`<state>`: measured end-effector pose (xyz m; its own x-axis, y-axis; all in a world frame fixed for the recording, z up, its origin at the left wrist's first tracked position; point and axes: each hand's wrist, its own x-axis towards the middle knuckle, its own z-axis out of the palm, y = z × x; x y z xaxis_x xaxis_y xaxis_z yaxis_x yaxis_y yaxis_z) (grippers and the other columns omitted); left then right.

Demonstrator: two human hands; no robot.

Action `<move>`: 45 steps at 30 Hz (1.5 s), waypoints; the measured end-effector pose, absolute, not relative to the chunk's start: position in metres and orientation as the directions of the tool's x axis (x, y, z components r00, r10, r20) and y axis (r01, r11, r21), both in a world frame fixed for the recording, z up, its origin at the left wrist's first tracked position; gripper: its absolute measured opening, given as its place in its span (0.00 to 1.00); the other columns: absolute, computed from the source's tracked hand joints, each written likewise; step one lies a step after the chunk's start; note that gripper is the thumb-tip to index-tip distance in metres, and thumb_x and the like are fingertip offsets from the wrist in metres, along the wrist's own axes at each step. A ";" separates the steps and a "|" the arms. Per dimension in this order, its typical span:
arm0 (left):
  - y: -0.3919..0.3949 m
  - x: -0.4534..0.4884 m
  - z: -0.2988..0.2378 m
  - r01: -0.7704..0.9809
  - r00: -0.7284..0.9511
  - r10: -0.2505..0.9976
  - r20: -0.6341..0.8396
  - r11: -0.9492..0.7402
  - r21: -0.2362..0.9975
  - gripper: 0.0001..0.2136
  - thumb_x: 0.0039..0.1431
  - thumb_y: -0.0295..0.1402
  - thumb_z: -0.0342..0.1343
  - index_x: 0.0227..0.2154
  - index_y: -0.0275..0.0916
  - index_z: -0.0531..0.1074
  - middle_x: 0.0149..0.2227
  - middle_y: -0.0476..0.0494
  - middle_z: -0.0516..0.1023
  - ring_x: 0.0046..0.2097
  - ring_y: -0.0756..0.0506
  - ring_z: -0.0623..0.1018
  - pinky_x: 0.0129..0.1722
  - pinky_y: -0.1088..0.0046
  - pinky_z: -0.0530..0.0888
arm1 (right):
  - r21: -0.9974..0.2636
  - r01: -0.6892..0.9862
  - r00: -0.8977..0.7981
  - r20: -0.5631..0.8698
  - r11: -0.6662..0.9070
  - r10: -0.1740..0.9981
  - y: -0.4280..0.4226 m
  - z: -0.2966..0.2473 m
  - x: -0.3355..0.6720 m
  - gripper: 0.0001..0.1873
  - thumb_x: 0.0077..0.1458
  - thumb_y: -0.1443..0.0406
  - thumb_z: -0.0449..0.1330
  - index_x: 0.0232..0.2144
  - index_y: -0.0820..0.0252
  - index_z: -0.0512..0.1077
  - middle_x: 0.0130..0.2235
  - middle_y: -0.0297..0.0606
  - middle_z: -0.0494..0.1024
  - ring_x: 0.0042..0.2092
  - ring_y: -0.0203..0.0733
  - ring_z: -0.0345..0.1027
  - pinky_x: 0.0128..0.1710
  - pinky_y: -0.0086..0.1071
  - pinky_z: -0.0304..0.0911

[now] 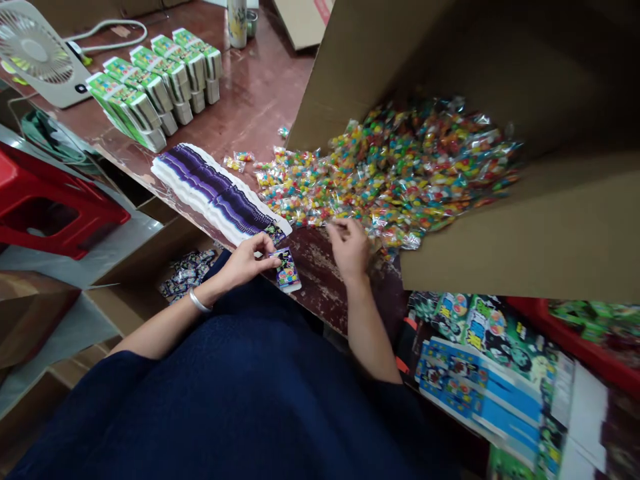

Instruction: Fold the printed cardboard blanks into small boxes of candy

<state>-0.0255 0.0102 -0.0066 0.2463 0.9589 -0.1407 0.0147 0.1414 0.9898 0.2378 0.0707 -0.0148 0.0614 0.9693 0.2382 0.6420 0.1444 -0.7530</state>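
My left hand (247,261) pinches a small printed candy box (287,269) by its edge, just off the near edge of the table. A white flap sticks out at the lower end of this box. Beside it lies a long fanned row of flat purple-and-white boxes (215,190). My right hand (350,250) is at the near edge of a heap of clear candy packets (380,173), its thumb and fingers drawn together. Whether a packet is between those fingertips is too blurred to tell. The packets hold small multicoloured candies.
A large cardboard carton (525,233) lies on its side with the heap spilling out. Stacks of green boxes (155,80) and a white fan (43,50) stand at the back left. Below are an open carton (125,300), a red stool (55,200) and blue printed sheets (475,387).
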 end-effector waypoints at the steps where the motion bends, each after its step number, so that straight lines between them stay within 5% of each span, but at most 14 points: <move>1: 0.011 -0.026 -0.008 0.010 0.234 0.958 -0.164 0.167 0.986 0.16 0.50 0.34 0.72 0.33 0.38 0.68 0.31 0.52 0.71 0.32 0.53 0.71 0.30 0.79 0.72 | -0.648 0.753 0.100 0.285 0.114 0.953 0.081 -0.019 0.250 0.10 0.62 0.59 0.64 0.42 0.57 0.79 0.47 0.47 0.82 0.50 0.54 0.75 0.54 0.49 0.69; 4: 0.011 -0.027 -0.010 -0.079 0.257 0.933 -0.251 0.279 0.957 0.21 0.51 0.34 0.71 0.45 0.40 0.70 0.34 0.51 0.72 0.31 0.51 0.74 0.27 0.77 0.74 | -0.451 0.890 0.062 0.257 0.063 0.965 0.103 -0.033 0.275 0.16 0.57 0.65 0.67 0.48 0.58 0.77 0.52 0.53 0.81 0.56 0.60 0.70 0.58 0.53 0.65; 6: 0.011 -0.027 -0.009 -0.110 0.297 0.920 -0.256 0.299 0.948 0.27 0.50 0.33 0.70 0.54 0.41 0.70 0.37 0.49 0.73 0.33 0.50 0.76 0.30 0.73 0.77 | -0.429 0.900 0.036 0.238 0.072 0.970 0.109 -0.041 0.281 0.16 0.57 0.66 0.65 0.49 0.58 0.77 0.51 0.53 0.82 0.54 0.58 0.71 0.56 0.51 0.66; 10: 0.013 -0.028 -0.006 -0.035 0.383 0.900 -0.207 0.238 0.971 0.23 0.51 0.29 0.67 0.52 0.39 0.76 0.38 0.46 0.76 0.38 0.47 0.77 0.38 0.70 0.76 | -0.545 0.836 0.084 0.246 0.066 0.966 0.107 -0.046 0.288 0.17 0.60 0.66 0.60 0.50 0.59 0.78 0.42 0.46 0.84 0.41 0.49 0.75 0.48 0.44 0.70; 15: 0.015 -0.023 -0.014 -0.042 0.363 0.913 -0.187 0.217 0.975 0.10 0.53 0.29 0.65 0.39 0.37 0.76 0.37 0.46 0.79 0.39 0.46 0.77 0.40 0.68 0.76 | -0.711 0.697 0.111 0.235 0.092 0.966 0.101 -0.029 0.291 0.07 0.56 0.62 0.63 0.33 0.59 0.79 0.35 0.41 0.82 0.32 0.43 0.72 0.39 0.41 0.72; 20: 0.012 -0.011 -0.022 0.036 0.343 0.925 -0.164 0.161 0.986 0.22 0.56 0.32 0.66 0.53 0.37 0.71 0.39 0.46 0.79 0.36 0.46 0.78 0.38 0.68 0.75 | -0.946 0.272 0.232 0.242 0.176 0.942 0.079 0.005 0.253 0.14 0.57 0.52 0.67 0.34 0.55 0.74 0.29 0.33 0.78 0.28 0.41 0.74 0.27 0.35 0.73; 26: 0.008 0.000 -0.011 0.203 0.325 0.944 -0.053 -0.015 0.979 0.16 0.64 0.39 0.63 0.52 0.39 0.75 0.32 0.49 0.78 0.31 0.48 0.73 0.33 0.70 0.70 | -0.953 0.180 0.163 0.274 0.244 0.948 0.047 0.028 0.191 0.16 0.61 0.49 0.66 0.37 0.53 0.74 0.31 0.32 0.80 0.29 0.38 0.77 0.34 0.34 0.78; 35: 0.008 -0.005 -0.009 0.028 0.244 0.969 -0.045 0.040 0.999 0.13 0.63 0.39 0.64 0.45 0.38 0.74 0.39 0.43 0.82 0.38 0.46 0.80 0.42 0.66 0.78 | -0.866 0.416 -0.028 0.293 0.278 0.956 0.044 0.037 0.198 0.09 0.64 0.57 0.64 0.35 0.54 0.77 0.37 0.35 0.80 0.36 0.40 0.75 0.38 0.36 0.74; 38: 0.006 0.000 -0.009 -0.043 0.223 0.974 -0.041 0.051 0.998 0.13 0.61 0.36 0.66 0.44 0.38 0.72 0.40 0.44 0.81 0.41 0.45 0.80 0.44 0.67 0.79 | -0.816 0.460 -0.135 0.325 0.350 0.936 0.047 0.042 0.204 0.07 0.64 0.59 0.65 0.34 0.54 0.79 0.41 0.38 0.80 0.44 0.44 0.76 0.48 0.40 0.74; 42: 0.004 0.003 -0.006 -0.085 0.172 0.985 -0.008 0.023 0.996 0.18 0.60 0.31 0.65 0.51 0.40 0.69 0.41 0.46 0.76 0.39 0.48 0.80 0.41 0.72 0.80 | -0.786 0.450 -0.312 0.308 0.425 0.899 0.046 0.040 0.207 0.11 0.67 0.56 0.62 0.35 0.52 0.81 0.54 0.40 0.79 0.59 0.50 0.73 0.63 0.49 0.68; 45: 0.004 0.001 -0.003 -0.064 0.162 0.986 0.033 -0.023 0.998 0.26 0.60 0.27 0.64 0.60 0.43 0.66 0.42 0.48 0.74 0.36 0.52 0.79 0.40 0.75 0.79 | -0.847 0.369 -0.258 0.302 0.383 0.918 0.044 0.034 0.204 0.09 0.66 0.55 0.64 0.39 0.51 0.79 0.54 0.39 0.81 0.56 0.48 0.76 0.58 0.46 0.73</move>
